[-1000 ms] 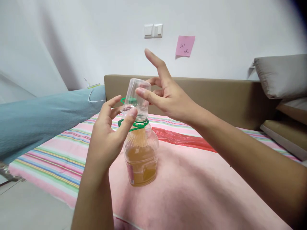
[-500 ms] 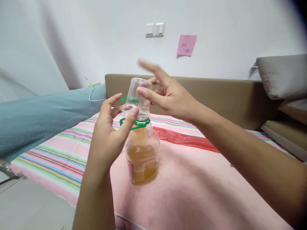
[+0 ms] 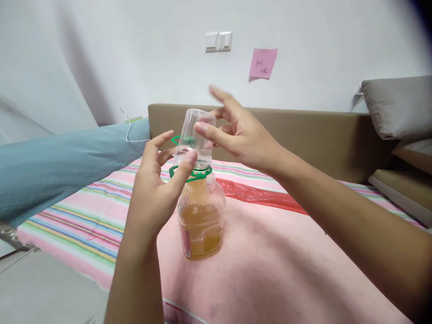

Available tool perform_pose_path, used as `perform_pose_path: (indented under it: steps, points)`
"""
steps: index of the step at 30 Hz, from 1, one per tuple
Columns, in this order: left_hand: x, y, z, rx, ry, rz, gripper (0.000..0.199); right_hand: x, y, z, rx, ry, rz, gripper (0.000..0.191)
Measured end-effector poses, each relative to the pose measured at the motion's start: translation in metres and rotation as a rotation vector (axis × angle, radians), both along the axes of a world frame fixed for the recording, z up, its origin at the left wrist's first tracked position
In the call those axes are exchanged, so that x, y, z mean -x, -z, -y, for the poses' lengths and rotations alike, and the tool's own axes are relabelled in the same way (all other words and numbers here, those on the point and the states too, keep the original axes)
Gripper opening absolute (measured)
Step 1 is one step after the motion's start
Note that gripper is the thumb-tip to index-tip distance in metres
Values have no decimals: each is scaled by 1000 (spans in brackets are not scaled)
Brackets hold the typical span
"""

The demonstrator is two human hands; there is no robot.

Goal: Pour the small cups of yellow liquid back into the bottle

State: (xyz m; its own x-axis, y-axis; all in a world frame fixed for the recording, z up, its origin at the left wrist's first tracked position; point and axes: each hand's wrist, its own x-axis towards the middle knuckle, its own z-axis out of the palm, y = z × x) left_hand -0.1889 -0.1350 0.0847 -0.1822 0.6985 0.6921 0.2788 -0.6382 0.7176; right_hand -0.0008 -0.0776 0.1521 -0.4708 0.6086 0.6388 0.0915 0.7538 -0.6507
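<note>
your right hand point(image 3: 236, 135) pinching an upside-down clear cup point(image 3: 197, 146) between thumb and fingers, your left hand point(image 3: 157, 180) holding its lower rim, cup over the neck of a bottle point(image 3: 200, 225) upright on pink cloth point(image 3: 270, 265)

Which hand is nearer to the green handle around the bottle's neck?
Left. The left hand is beside the green handle, partly overlapping it in view; the right hand is higher, holding the clear cup.

Head-worn view, forward and down
</note>
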Motion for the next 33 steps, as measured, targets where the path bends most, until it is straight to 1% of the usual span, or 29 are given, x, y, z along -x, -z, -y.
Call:
perform_pose_path:
  steps: [8,9,10,12,14,15,16,17,20,21,23,25,28,30,33]
  points:
    - [-1,1,1,-10,10,-1,58,-3,-3,0,39,-43,15,44]
    - [-1,1,1,-16,13,1,58,-2,-3,0,46,-31,-5,49]
    - [-1,1,1,-21,14,1,57,-2,-2,0,57,-14,-34,57]
    - [-1,1,0,-27,9,-3,58,-2,1,-1,93,-1,-76,83]
    - [-1,1,0,-21,3,-7,58,-1,4,-2,139,-27,-92,104]
    - [-1,1,0,-21,1,-7,57,-1,6,-2,153,-39,-102,109]
    - [-1,1,0,-20,-1,-7,57,-1,7,-3,159,-48,-112,109]
    - [-1,1,0,-20,-3,-8,57,-1,7,-3,159,-53,-110,104]
    - [0,1,0,-22,-11,-4,57,-1,6,-5,148,-65,-52,70]
    - [-1,1,0,-24,-16,-3,57,-1,5,-5,141,-67,-44,62]
    - [-1,1,0,-24,-32,-9,56,-1,4,-4,127,-76,-40,52]
    - [-2,1,0,-18,-52,-26,57,-2,2,-3,122,-99,-36,45]
    - [-4,0,2,-46,-74,-30,56,-3,3,-1,186,-123,-60,40]
    - [-5,-2,3,-88,-92,-23,52,-3,6,-1,259,-113,-147,41]
    - [-6,-8,9,-175,-143,45,46,-2,19,-2,407,-100,-333,44]
